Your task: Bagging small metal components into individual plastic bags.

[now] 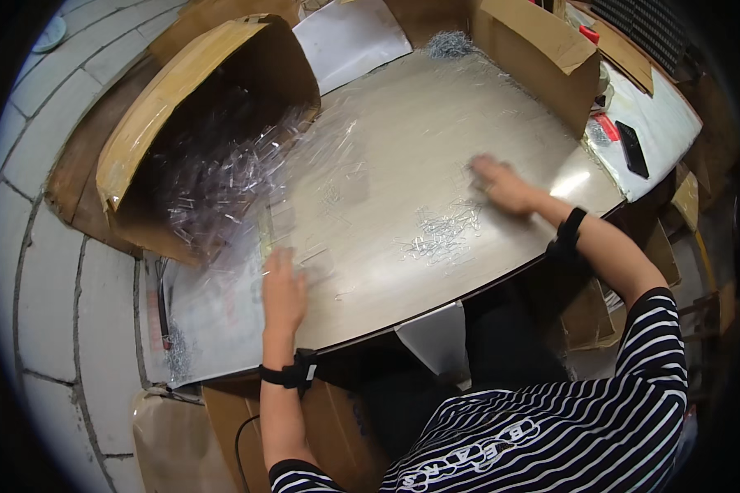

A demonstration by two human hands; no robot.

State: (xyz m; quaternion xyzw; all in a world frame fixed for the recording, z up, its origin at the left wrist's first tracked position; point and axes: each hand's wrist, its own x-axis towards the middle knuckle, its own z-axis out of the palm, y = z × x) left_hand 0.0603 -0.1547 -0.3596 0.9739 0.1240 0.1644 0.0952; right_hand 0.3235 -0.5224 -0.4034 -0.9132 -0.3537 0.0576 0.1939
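My left hand (pixel 284 289) is at the left part of the table, fingers stretched out beside a few clear plastic pieces (pixel 314 261). Nothing shows in its grip. Over on the right, my right hand (pixel 504 186) is low over the tabletop, blurred by motion, its fingers reaching out to the left. A loose scatter of small, thin, shiny metal pieces (pixel 441 233) lies between my hands, closer to the right one. A tipped cardboard box (pixel 136 131) opens toward the table, with a heap of clear plastic pieces (pixel 214 185) spilling from it.
The smooth beige tabletop (pixel 403 123) has a curved-looking front edge. At the back sits a pile of metal pieces (pixel 450 44), near a cardboard wall (pixel 538 62). A black phone (pixel 631 149) rests on a white side surface (pixel 662 123) at right. White sheeting (pixel 214 329) covers the left corner.
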